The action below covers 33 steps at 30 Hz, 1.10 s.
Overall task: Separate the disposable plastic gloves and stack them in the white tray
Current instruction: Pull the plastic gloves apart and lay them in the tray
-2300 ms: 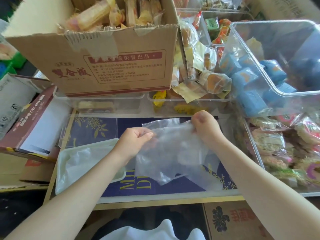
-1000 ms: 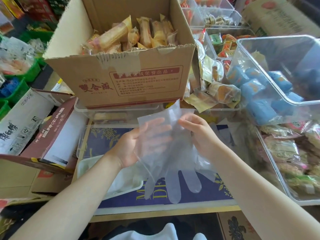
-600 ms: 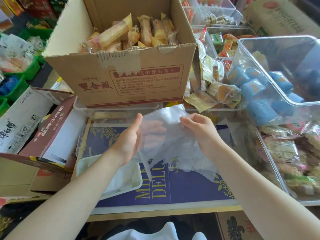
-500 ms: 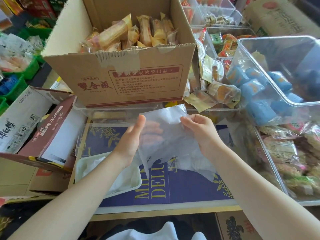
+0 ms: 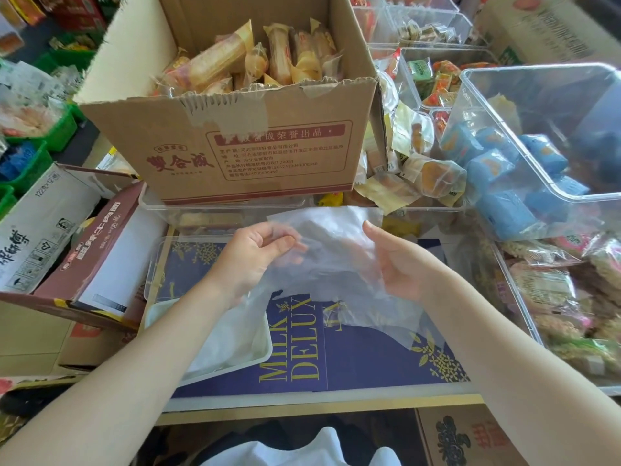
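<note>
Now the left hand point(image 5: 258, 252) has changed its hold. Half a second ago it was flat and open behind the see-through plastic, with the fingers straight up. Its fingers are now curled in, and the thumb and fingertips pinch the left edge of the plastic gloves point(image 5: 331, 260). The right hand point(image 5: 398, 264) stays on the right side of the bunch, with the thumb up by the top edge and the other fingers hidden behind the thin plastic (so I cannot tell how tightly they are bent, but they do hold it).

The gloves hang in the air between the two hands, over the blue box point(image 5: 353, 358) with yellow letters, just near of the big cardboard box point(image 5: 235, 153) full of snacks. Their bottom edge droops down to the right.

The white tray point(image 5: 265, 348) sits to the left and near, under the left arm, with some plastic already lying in it. The held gloves are not in it yet.

I think the new pinch means the person is about to peel one glove off the rest. The plastic is thin and clingy, so two may come away stuck together.
</note>
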Available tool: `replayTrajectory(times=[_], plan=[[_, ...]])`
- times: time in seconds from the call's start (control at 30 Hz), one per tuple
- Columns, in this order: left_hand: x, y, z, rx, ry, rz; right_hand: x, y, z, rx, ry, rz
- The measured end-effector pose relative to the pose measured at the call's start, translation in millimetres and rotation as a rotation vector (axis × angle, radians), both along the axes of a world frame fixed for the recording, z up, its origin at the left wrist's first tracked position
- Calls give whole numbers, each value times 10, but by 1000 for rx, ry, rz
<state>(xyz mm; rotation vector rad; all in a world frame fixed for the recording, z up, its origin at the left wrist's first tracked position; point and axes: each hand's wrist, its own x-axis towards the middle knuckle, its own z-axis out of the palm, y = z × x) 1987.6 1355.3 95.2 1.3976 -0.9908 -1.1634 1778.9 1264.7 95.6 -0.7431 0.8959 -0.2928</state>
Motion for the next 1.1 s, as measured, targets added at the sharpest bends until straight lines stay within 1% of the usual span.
replayTrajectory(times=[0.03,0.1,0.2,0.27,0.37,0.47,0.53,0.6,0.67,0.77,0.83,0.87,0.93,1.0,1.1], plan=[[-7,-5,18,-8,5,-10,-3,7,-18,2,-40,25],[-22,-10,28,-21,5,-9,-9,39,-47,-102,-80,45],[-41,19,22,-2,-20,-46,13,79,-29,-243,-181,-81],[-32,57,-24,63,12,-107,-1,51,-14,-327,-212,-170],[7,128,-115,170,-29,-168,-56,22,-4,-423,-172,-203],[75,192,-208,184,-134,-159,-124,9,-28,-532,-40,-236],[122,207,-247,193,-232,-214,-148,9,-29,-592,30,-203],[120,178,-259,237,-298,-292,-154,30,-43,-602,54,-146],[77,113,-256,239,-281,-289,-148,72,-82,-611,82,-75],[-89,45,-190,115,-190,-187,-147,161,-153,-594,73,-17],[-202,36,-192,66,-174,-94,-170,198,-191,-525,14,-44],[-245,39,-213,57,-198,-54,-183,210,-220,-479,-13,-74],[-296,49,-281,52,-275,6,-208,222,-304,-443,22,-142],[-332,50,-341,57,-348,54,-241,218,-398,-467,125,-175],[-374,38,-395,75,-460,92,-330,195,-520,-435,256,-251]])
